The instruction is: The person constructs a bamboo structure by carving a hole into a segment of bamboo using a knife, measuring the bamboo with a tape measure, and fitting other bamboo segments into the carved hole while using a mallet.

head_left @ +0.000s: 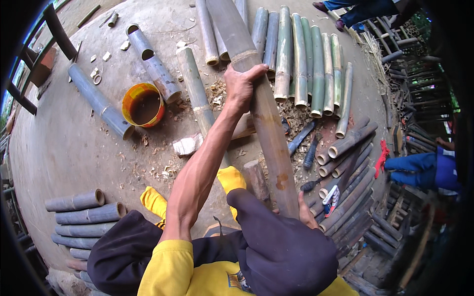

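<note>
Bamboo pole (261, 108) gripped near upper part by left hand (240, 88), fingers wrapped round. Right hand (307, 213) against pole's lower end, mostly hidden by knee; grip unclear. Orange bucket (143, 104) near.

1. The bamboo pole (261, 98) is long, thick and grey-brown, with a pale node ring near its upper part and a rust-coloured blotch low down.
2. It runs steeply from the top of the view down toward the person's lap, tilted slightly rightward.
3. It is held off the ground, above scattered shavings.
</note>
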Tool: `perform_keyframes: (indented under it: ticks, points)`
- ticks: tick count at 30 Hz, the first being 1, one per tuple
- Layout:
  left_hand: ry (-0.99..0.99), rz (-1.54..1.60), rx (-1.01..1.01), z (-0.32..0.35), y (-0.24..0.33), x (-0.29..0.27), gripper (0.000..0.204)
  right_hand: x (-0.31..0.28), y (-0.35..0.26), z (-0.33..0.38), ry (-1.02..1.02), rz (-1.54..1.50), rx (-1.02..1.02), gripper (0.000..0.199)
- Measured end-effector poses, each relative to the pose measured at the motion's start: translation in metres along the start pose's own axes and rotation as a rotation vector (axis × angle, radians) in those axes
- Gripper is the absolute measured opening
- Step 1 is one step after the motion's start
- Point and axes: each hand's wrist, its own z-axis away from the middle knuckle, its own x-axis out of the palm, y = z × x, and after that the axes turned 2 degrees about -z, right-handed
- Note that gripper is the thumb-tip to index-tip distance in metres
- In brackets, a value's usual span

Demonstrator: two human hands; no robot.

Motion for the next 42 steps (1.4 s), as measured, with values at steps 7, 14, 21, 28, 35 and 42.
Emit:
perform_keyframes:
  ticks: [7,14,21,28,35,42]
  points:
    - [0.232,-0.483,0.16,0.052,0.005,-0.004,0.095,-0.018,-0.085,0.01,0.322,0.49,-0.639,0.051]
    - [-0.115,-0.323,-0.205,0.207,-0.042,-0.006,0.09,0.109,-0.321,0.115,0.447,0.508,-1.449,0.064]
    - [-0.248,-0.003,-0.519,0.191,-0.056,-0.01,0.075,0.182,-0.262,-0.043,0.428,1.023,-0.924,0.084]
    - [-0.194,-0.062,-0.43,0.194,-0.056,-0.008,0.074,0.099,-0.348,0.08,0.467,0.617,-1.581,0.058]
    - [-0.231,0.054,-0.612,0.189,-0.06,-0.018,0.071,0.141,-0.253,-0.065,0.496,0.992,-1.022,0.062]
    - [-0.178,0.015,-0.503,0.2,-0.057,-0.027,0.081,0.104,-0.336,0.015,0.266,0.536,-1.489,0.069]
